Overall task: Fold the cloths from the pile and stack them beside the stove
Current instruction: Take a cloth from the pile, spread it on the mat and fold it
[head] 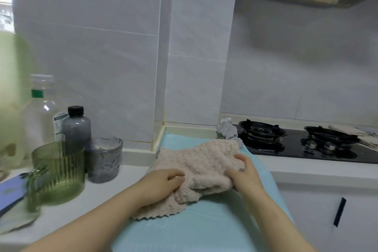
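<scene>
Pink cloth (201,160) gripped by both hands on a blue mat (206,229) beside the stove (290,143).
Left hand (161,183) bunches its near edge with curled fingers; right hand (244,173) pinches the right side.

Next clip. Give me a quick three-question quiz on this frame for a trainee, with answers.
1. Multiple choice: what lies directly under the pink cloth? A) a wooden board B) a light blue mat C) a green tray
2. True or false: the left hand is on the pink cloth while the right hand is off it.
3. Fill in: the crumpled grey cloth lies right beside the ___.
Key: 1 B. 2 false, both hands hold it. 3 stove.
</scene>
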Tool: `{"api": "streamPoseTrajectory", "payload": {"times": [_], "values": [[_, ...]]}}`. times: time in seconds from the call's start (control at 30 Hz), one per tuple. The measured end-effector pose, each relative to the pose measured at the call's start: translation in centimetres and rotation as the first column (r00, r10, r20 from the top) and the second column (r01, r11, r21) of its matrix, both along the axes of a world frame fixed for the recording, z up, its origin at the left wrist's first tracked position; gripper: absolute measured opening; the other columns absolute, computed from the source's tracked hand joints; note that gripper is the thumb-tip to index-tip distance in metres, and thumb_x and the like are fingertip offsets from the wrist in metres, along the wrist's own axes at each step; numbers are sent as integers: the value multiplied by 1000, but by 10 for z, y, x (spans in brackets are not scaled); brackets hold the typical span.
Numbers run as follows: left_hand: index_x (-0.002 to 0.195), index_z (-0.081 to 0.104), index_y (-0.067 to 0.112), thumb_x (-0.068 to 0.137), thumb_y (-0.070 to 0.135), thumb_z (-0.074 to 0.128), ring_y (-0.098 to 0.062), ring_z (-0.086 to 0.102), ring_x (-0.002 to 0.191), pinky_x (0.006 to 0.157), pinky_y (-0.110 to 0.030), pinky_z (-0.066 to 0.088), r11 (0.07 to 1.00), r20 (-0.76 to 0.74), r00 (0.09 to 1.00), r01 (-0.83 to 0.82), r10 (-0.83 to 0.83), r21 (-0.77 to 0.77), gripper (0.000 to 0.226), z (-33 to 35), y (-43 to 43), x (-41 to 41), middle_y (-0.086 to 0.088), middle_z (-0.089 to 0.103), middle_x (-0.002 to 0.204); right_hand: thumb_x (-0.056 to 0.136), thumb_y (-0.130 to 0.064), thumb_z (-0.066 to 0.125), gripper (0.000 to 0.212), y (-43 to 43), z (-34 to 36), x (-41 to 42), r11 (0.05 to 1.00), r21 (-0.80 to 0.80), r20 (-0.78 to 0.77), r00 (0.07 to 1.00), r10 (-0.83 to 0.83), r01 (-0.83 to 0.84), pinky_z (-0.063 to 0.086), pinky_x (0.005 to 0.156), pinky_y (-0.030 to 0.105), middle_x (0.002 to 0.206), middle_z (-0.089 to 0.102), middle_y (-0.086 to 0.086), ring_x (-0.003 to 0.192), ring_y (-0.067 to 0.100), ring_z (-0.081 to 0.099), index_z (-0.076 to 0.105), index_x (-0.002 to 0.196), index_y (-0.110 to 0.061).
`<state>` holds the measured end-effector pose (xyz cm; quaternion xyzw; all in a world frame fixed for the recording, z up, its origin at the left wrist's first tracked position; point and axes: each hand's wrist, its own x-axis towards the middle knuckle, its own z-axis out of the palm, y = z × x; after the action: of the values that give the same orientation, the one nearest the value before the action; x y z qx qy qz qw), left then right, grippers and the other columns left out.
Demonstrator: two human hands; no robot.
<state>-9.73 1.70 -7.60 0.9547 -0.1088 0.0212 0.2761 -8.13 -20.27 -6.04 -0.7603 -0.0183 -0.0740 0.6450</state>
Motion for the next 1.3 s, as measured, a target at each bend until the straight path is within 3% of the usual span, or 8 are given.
{"api": "streamPoseTrajectory", "payload": {"times": [0.13,0.37,0.63,0.8,0.93,1.07,1.2,1.3], "values": [[141,35,36,77,78,11,-5,27,138,112,-28,21,954,14,995,94,-102,285,80,-22,12,-14,16,31,150,93,-9,53,46,-5,27,-4,834,552,-31,998,51,-26,47,69,36,92,57,8,76,20,55,36,132,-25],[139,39,37,96,54,29,-5,30,136,111,-29,24,956,144,987,23,-67,292,47,-24,7,-19,16,35,148,85,-22,66,79,-4,-24,-33,985,-153,40,995,87,-80,38,107,37,143,42,-3,124,18,47,18,145,-37],[104,59,34,80,46,66,5,51,97,88,-13,42,993,183,978,81,-95,82,27,-12,22,-53,27,53,99,86,-9,63,46,-43,4,-34,970,-244,-124,992,-34,3,44,48,19,89,59,2,70,14,61,45,126,-23],[96,69,24,87,37,61,1,55,79,77,-16,46,968,-41,989,149,-143,204,17,10,18,-57,14,66,89,81,-7,70,32,-57,5,-34,825,-533,-279,960,40,-189,45,72,25,114,52,6,89,19,57,61,111,-15],[79,68,26,91,51,48,-7,57,67,72,-23,47,996,-271,962,54,-34,67,35,33,12,-45,9,65,76,81,-26,67,31,-53,8,-29,722,-676,-236,972,-18,-151,44,62,21,105,55,-1,81,11,55,57,110,-20],[116,59,26,96,44,40,-15,60,100,89,-32,48,981,150,976,-174,160,87,33,24,0,-6,5,63,119,82,-35,53,27,-44,3,-11,681,-722,-26,979,-202,121,48,87,37,110,62,-2,98,23,58,57,108,-30],[146,23,33,97,49,29,-16,17,143,116,-37,18,935,-11,999,-29,35,354,52,-13,-13,15,3,17,157,89,-29,46,41,-30,-12,16,637,-766,2,991,-136,89,39,98,37,135,50,1,122,26,46,50,130,-27],[140,33,38,95,53,24,-21,28,137,109,-39,27,893,-18,995,-77,95,442,48,-12,-12,29,2,30,149,96,-24,38,42,-27,-23,42,721,-681,20,987,-158,129,40,99,39,137,48,11,121,31,46,41,137,-19]]}}
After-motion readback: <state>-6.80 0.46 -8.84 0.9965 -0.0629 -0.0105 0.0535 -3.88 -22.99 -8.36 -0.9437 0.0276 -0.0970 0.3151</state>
